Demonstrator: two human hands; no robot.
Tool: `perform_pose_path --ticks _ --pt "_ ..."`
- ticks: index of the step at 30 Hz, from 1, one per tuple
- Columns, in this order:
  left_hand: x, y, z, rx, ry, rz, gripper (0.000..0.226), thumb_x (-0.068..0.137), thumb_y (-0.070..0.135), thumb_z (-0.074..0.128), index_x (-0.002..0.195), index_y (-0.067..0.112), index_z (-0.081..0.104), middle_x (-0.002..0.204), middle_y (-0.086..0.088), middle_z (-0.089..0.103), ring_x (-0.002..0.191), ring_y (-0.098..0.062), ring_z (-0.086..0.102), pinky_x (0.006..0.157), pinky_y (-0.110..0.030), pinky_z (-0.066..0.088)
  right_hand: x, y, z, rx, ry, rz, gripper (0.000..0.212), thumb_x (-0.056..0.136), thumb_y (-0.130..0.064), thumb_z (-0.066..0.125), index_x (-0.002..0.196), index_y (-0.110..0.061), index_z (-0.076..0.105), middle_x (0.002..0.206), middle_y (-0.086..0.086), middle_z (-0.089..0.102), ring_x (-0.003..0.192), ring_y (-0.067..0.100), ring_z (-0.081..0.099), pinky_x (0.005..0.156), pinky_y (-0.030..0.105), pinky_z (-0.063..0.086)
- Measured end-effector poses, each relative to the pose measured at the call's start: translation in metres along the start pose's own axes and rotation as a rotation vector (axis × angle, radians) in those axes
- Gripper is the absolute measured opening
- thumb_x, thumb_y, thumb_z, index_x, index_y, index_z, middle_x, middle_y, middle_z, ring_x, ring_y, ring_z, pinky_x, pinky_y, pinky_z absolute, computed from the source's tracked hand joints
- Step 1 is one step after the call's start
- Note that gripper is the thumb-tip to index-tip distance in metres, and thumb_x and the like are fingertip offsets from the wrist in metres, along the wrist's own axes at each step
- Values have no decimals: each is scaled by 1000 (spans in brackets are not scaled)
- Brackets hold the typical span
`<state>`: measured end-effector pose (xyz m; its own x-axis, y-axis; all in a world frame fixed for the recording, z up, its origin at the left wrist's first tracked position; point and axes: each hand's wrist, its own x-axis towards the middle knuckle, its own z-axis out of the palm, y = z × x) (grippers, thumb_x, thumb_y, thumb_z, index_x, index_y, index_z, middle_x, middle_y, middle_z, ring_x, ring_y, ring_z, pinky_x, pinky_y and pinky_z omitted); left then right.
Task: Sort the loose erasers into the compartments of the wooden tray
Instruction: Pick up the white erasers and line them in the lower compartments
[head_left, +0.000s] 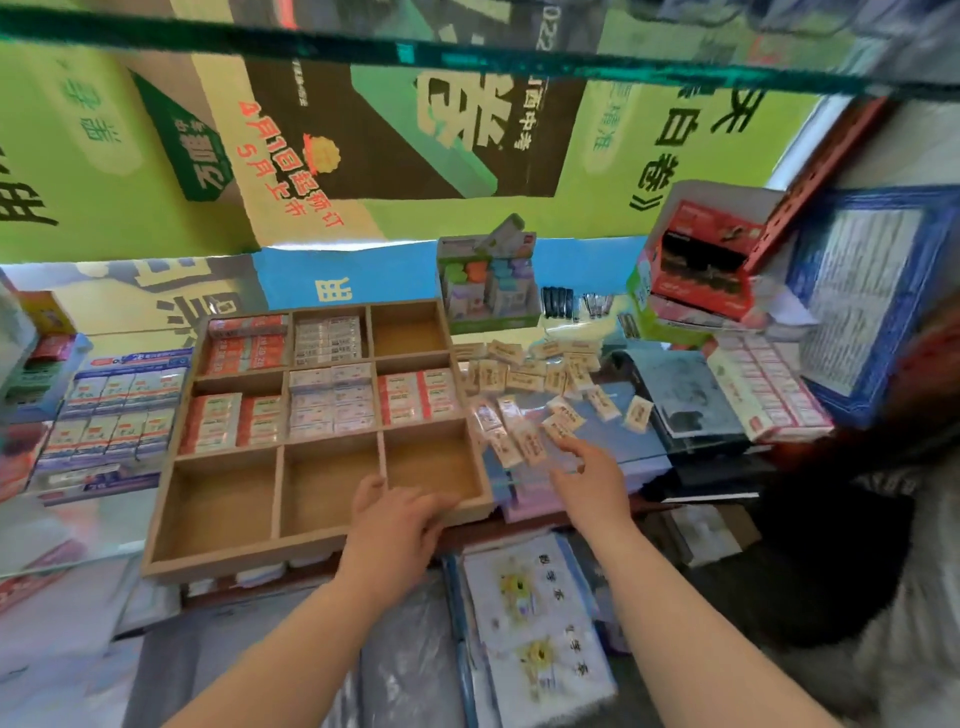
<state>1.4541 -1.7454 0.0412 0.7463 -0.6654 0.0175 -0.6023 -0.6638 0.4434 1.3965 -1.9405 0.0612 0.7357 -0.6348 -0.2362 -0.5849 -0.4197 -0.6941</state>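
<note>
The wooden tray (161, 512) has nine compartments on a glass counter. The top-left, top-middle and all three middle-row cells hold packed erasers. The top-right cell and the whole front row are bare wood. Several loose cream-wrapped erasers (530, 376) lie scattered on the glass just right of the tray. My left hand (395, 525) rests on the tray's front rim, thumb over the divider, fingers curled on the edge. My right hand (589, 480) hovers over the nearest loose erasers, fingers spread, holding nothing.
Boxed erasers (114, 415) sit left of the tray. A green display box (488, 291) stands behind the loose pile, a red-and-white carton (701, 260) and a long eraser box (769, 389) at the right. Booklets (535, 623) lie below the counter edge.
</note>
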Motion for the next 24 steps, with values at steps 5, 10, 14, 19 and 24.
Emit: perform_pose_path --ticks 5,10,14,19,24 --pt "12 17 6 5 147 -147 16 82 34 59 73 24 68 65 13 55 77 -15 59 93 -29 16 30 19 -6 -123 -42 -62 46 81 -19 60 125 -14 46 128 11 42 122 27 36 98 32 28" --pt "45 50 9 87 187 -128 15 82 33 58 83 21 67 84 7 57 94 -17 55 99 -29 14 53 20 1 -299 -86 -144 68 76 -34 65 134 -19 32 135 9 38 126 28 30 102 34 26" --pt "84 71 24 142 -21 35 42 86 21 48 127 25 42 135 4 42 126 -15 34 107 -28 7 61 27 0 -420 -89 -258 57 83 -30 58 133 -19 32 136 10 32 124 29 30 101 35 29" --pt "119 73 33 326 -310 58 71 83 5 48 141 24 12 152 -3 7 139 -22 8 112 -38 3 74 38 -5 -487 -90 -358 54 84 -29 56 131 -17 33 139 7 31 128 24 28 103 33 26" --pt "129 71 34 274 -323 39 67 84 5 47 141 24 16 150 -1 15 136 -22 15 110 -37 15 87 42 -9 -479 -148 -375 70 80 -32 61 137 -17 23 142 5 33 130 23 29 103 33 25"
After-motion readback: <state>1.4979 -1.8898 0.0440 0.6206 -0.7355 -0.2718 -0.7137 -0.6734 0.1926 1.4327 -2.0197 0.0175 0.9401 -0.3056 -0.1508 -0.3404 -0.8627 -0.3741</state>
